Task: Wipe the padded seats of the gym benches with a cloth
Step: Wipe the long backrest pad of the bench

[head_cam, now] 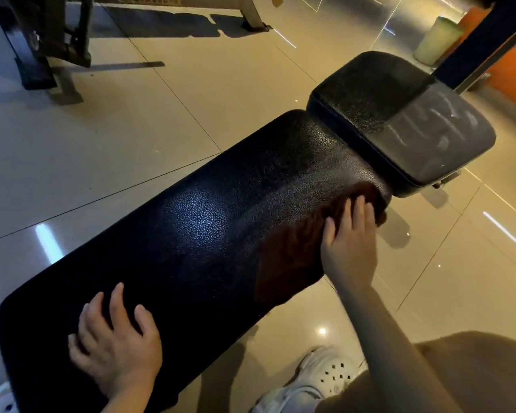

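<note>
Right hand [350, 245] presses brown cloth [295, 248] flat on bench pad [191, 222]; left hand [116, 344] rests spread, released

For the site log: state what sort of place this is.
Most likely a gym. A black padded bench with a separate seat pad stands on glossy floor tiles, and the metal frame of another machine stands beyond it.

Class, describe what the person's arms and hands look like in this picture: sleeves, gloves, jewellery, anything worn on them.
Both arms are bare as far as the frame shows, with no sleeves visible. The left hand and the right hand wear no gloves, and no rings, watch or bracelets can be seen.
</note>
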Demonstrator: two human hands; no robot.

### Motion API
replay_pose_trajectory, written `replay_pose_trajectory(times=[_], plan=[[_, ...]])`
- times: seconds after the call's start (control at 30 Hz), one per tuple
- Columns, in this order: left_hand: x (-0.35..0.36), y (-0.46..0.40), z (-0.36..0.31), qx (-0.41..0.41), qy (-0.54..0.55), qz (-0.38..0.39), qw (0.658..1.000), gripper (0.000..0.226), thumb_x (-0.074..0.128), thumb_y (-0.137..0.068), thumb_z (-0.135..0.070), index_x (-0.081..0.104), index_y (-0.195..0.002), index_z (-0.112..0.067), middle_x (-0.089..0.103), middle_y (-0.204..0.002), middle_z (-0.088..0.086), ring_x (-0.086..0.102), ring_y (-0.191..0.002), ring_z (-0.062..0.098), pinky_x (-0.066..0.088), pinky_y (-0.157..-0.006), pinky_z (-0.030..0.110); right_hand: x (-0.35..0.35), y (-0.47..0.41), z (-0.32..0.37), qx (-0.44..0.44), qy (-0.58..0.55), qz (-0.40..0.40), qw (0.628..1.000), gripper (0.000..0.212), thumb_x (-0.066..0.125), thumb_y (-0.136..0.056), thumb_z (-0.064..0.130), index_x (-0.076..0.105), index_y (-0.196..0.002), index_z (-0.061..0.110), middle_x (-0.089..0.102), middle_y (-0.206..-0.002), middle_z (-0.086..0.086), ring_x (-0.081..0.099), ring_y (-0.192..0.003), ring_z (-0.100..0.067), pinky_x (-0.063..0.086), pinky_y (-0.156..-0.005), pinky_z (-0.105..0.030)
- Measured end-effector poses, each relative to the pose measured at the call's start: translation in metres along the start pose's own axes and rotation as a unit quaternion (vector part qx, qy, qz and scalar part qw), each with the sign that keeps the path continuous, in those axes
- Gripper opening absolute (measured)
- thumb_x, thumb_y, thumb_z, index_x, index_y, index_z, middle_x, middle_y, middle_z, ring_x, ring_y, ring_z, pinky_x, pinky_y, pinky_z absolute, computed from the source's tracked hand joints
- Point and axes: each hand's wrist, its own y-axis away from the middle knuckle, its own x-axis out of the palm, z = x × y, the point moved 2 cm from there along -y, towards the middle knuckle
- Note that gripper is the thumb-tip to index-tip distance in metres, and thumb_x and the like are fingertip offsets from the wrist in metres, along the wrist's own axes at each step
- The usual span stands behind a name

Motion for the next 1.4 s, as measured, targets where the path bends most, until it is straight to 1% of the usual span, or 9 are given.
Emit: replay_pose_trajectory(times=[0.17, 0.27, 0.47, 0.63, 0.83, 1.0, 1.1, 1.23, 1.4], plan=[[0.003, 0.003, -0.005, -0.019, -0.001, -0.015, 1.0, 0.062, 0.025, -0.084, -0.044, 0.04, -0.14, -0.021, 0.031, -0.146, 0.014, 0.026, -0.138, 0.037, 0.015, -0.111, 0.061, 0.019, 0.075, 0.067, -0.107, 0.026, 0.052, 0.993, 0.058, 0.033, -0.094, 0.043, 0.055, -0.137, 0.01, 0.046, -0.147, -0.014, 0.04, -0.138, -0.032, 0.022, -0.117, -0.046], [0.002, 0.002, -0.006, -0.013, 0.001, -0.019, 1.0, 0.064, 0.024, -0.083, -0.046, 0.041, -0.14, -0.021, 0.031, -0.145, 0.013, 0.027, -0.138, 0.037, 0.015, -0.111, 0.061, 0.026, 0.073, 0.097, -0.182, 0.041, 0.079, 0.979, 0.059, 0.03, -0.094, 0.05, 0.053, -0.139, 0.019, 0.041, -0.152, -0.01, 0.037, -0.141, -0.029, 0.026, -0.115, -0.045], [0.0, 0.003, -0.004, -0.003, 0.01, -0.013, 1.0, 0.059, 0.029, -0.086, -0.042, 0.04, -0.14, -0.02, 0.033, -0.147, 0.015, 0.026, -0.139, 0.037, 0.015, -0.111, 0.061, 0.016, -0.02, 0.076, -0.09, 0.047, 0.094, 0.99, 0.07, 0.021, -0.096, 0.065, 0.02, -0.155, 0.026, -0.002, -0.164, -0.005, 0.001, -0.151, -0.022, 0.016, -0.116, -0.043], [0.003, 0.0, -0.002, -0.02, 0.013, 0.003, 1.0, 0.057, 0.033, -0.088, -0.04, 0.039, -0.141, -0.022, 0.03, -0.148, 0.014, 0.024, -0.14, 0.036, 0.012, -0.112, 0.06, -0.003, -0.081, 0.023, 0.01, 0.058, 0.084, 0.995, 0.067, 0.015, -0.1, 0.058, 0.014, -0.157, 0.021, -0.003, -0.164, -0.005, -0.001, -0.151, -0.023, 0.009, -0.12, -0.044], [0.009, -0.001, 0.0, -0.013, 0.006, -0.017, 1.0, 0.059, 0.03, -0.083, -0.042, 0.039, -0.139, -0.025, 0.029, -0.146, 0.01, 0.025, -0.139, 0.034, 0.013, -0.112, 0.06, 0.005, -0.022, 0.019, 0.077, 0.034, 0.027, 0.996, 0.062, 0.027, -0.103, 0.045, 0.022, -0.154, 0.012, 0.008, -0.164, -0.008, 0.003, -0.151, -0.025, 0.001, -0.121, -0.046], [0.009, 0.002, 0.0, -0.018, 0.014, -0.016, 1.0, 0.061, 0.026, -0.085, -0.045, 0.037, -0.141, -0.024, 0.026, -0.148, 0.008, 0.019, -0.141, 0.03, 0.009, -0.114, 0.056, 0.024, 0.047, 0.061, 0.054, 0.042, 0.03, 0.997, 0.066, 0.026, -0.094, 0.048, 0.045, -0.144, 0.01, 0.03, -0.157, -0.016, 0.021, -0.147, -0.034, 0.006, -0.115, -0.055], [0.009, 0.001, 0.0, -0.012, 0.017, -0.025, 0.999, 0.063, 0.024, -0.084, -0.046, 0.038, -0.141, -0.024, 0.027, -0.148, 0.009, 0.021, -0.141, 0.03, 0.009, -0.114, 0.057, 0.031, 0.069, 0.101, -0.061, 0.053, 0.045, 0.996, 0.065, 0.031, -0.09, 0.051, 0.055, -0.137, 0.013, 0.039, -0.152, -0.018, 0.031, -0.143, -0.036, 0.009, -0.115, -0.057], [0.009, 0.002, 0.0, -0.01, 0.015, -0.038, 0.999, 0.062, 0.025, -0.084, -0.045, 0.039, -0.14, -0.023, 0.03, -0.146, 0.01, 0.024, -0.14, 0.033, 0.012, -0.113, 0.058, 0.036, 0.059, 0.131, -0.191, 0.061, 0.104, 0.974, 0.07, 0.023, -0.094, 0.066, 0.034, -0.15, 0.025, 0.013, -0.163, -0.012, 0.003, -0.15, -0.032, -0.005, -0.115, -0.061], [0.009, 0.001, -0.001, -0.004, 0.004, -0.038, 0.999, 0.059, 0.028, -0.086, -0.042, 0.039, -0.14, -0.021, 0.03, -0.145, 0.012, 0.026, -0.138, 0.035, 0.014, -0.111, 0.06, 0.019, -0.042, 0.098, -0.079, 0.069, 0.086, 0.991, 0.073, 0.017, -0.095, 0.068, 0.019, -0.155, 0.027, -0.002, -0.164, -0.006, -0.006, -0.151, -0.024, -0.01, -0.117, -0.057]])
